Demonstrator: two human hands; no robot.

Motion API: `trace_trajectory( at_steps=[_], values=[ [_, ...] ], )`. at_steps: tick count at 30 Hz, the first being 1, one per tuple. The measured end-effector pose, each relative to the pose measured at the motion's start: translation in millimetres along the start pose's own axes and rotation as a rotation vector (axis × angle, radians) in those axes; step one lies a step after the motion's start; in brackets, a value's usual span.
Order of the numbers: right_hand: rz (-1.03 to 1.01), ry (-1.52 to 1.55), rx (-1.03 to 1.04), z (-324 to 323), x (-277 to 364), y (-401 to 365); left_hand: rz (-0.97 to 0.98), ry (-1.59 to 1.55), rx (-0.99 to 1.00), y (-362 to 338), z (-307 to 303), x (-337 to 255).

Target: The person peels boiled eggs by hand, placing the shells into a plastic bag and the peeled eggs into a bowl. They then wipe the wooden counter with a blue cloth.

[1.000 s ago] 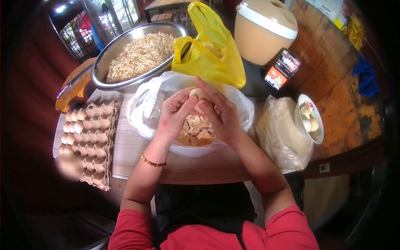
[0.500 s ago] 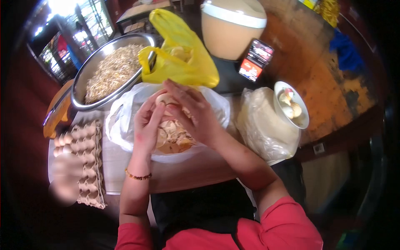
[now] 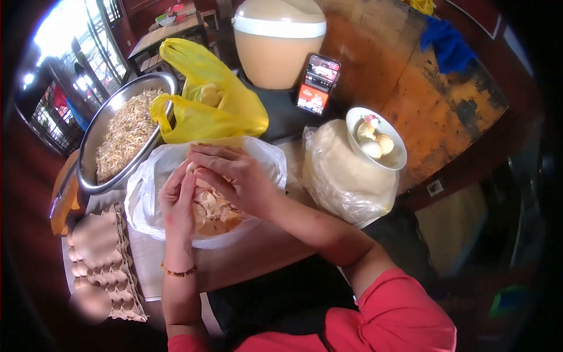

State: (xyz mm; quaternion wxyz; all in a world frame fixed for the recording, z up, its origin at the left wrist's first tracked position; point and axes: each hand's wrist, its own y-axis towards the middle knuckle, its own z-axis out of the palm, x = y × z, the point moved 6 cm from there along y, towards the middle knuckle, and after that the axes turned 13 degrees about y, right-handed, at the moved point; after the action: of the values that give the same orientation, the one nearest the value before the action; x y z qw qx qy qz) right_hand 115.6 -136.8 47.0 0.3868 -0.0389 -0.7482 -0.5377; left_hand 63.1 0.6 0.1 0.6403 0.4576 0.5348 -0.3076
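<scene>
Gripping part-hidden egg (image 3: 192, 168), L hand (image 3: 177, 196) + R hand (image 3: 246, 180) fingers curled, o/ open white bag (image 3: 142, 205), tray edge (image 3: 130, 281) well apart.

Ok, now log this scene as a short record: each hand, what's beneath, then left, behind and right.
left hand: fingers around a mostly hidden egg
right hand: fingers over the same egg
beneath: white bag holding broken eggshells
left: egg tray, partly filled; metal basin of sprouts
behind: yellow bag; lit phone
right: clear bag; bowl holding pale pieces
</scene>
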Motion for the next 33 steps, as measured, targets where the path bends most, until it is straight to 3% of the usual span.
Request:
trace_trajectory(
  at_steps=[19, 33],
  values=[
    [-0.046, -0.13, 0.005, -5.5, 2.4, 0.8, -0.018, 0.035, 0.014, 0.0, -1.6, 9.6],
    [0.086, -0.042, 0.01, -1.4, -1.0, 2.9, 0.025, -0.004, -0.015, 1.5, -2.0, -6.8]
  ],
)
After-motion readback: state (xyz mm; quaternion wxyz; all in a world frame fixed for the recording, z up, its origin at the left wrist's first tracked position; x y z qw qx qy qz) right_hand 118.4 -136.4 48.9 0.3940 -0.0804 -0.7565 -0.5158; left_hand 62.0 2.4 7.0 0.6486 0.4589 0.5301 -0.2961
